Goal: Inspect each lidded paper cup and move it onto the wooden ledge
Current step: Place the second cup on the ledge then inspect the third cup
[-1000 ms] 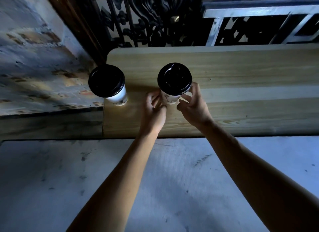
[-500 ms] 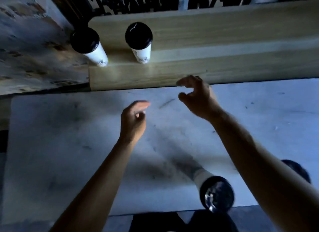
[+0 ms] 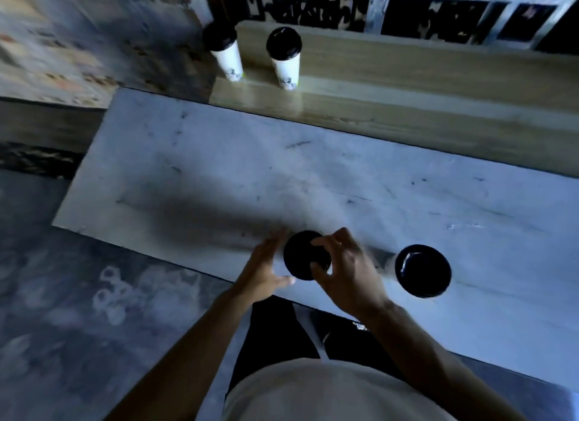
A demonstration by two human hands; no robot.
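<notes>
Two white paper cups with black lids stand on the wooden ledge (image 3: 423,76) at its left end, the left cup (image 3: 228,58) and the right cup (image 3: 285,60) close together. Two more lidded cups stand near the front edge of the white table (image 3: 219,176). My right hand (image 3: 347,270) grips the nearer cup (image 3: 300,259) at its lid, fingers over the top and thumb at the rim. Beside that cup's left side my left hand (image 3: 263,270) is spread open. The other table cup (image 3: 423,270) stands untouched to the right.
Behind the ledge runs a dark ornate metal grille (image 3: 313,10) and a pale frame (image 3: 470,0). A worn brick wall (image 3: 78,44) lies at the left. Grey floor (image 3: 78,295) sits below the table's front edge, with my dark trousers (image 3: 275,342) against it.
My hands left the second cup on the ledge and drew back to the table's front edge. The view tipped down, and my right hand closed on a cup there.
</notes>
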